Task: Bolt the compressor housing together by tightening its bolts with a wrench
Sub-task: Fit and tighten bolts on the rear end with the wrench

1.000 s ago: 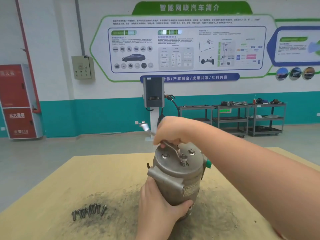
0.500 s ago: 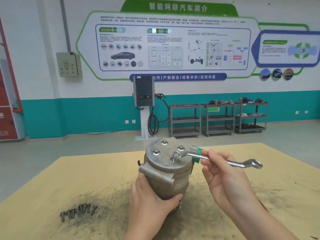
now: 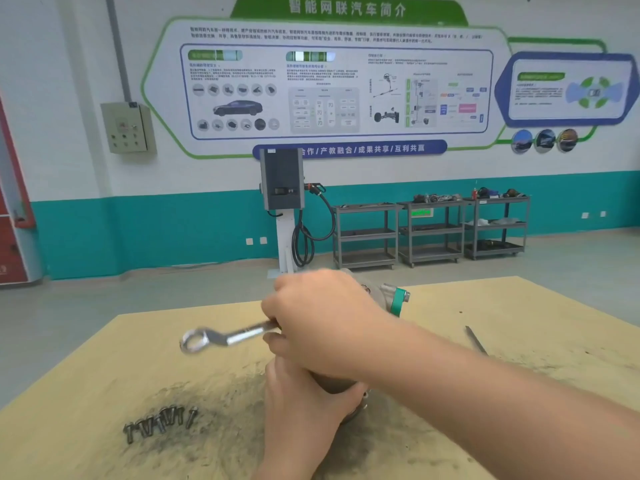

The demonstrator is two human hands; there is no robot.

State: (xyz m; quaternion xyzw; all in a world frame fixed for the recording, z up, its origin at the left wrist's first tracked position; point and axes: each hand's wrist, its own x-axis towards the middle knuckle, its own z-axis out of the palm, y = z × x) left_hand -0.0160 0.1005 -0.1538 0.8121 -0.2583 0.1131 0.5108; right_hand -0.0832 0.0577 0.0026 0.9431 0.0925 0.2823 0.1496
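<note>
The housing (image 3: 388, 299) is steadied on the table (image 3: 104, 375) by the left hand (image 3: 298, 403) gripping it; the wrench (image 3: 225, 337) is clasped in the right hand (image 3: 322, 320), probably seated on a hidden bolt.

I'm seeing the right hand (image 3: 325, 320) gripping a wrench (image 3: 225, 337) over the compressor housing (image 3: 388, 299), its ring end sticking out to the left, blurred. The left hand (image 3: 298, 403) is wrapping around the housing's lower body near the middle of the table (image 3: 104, 368). A cluster of loose bolts (image 3: 159, 422) is lying toward the table's near left edge, on a dark smudge.
</note>
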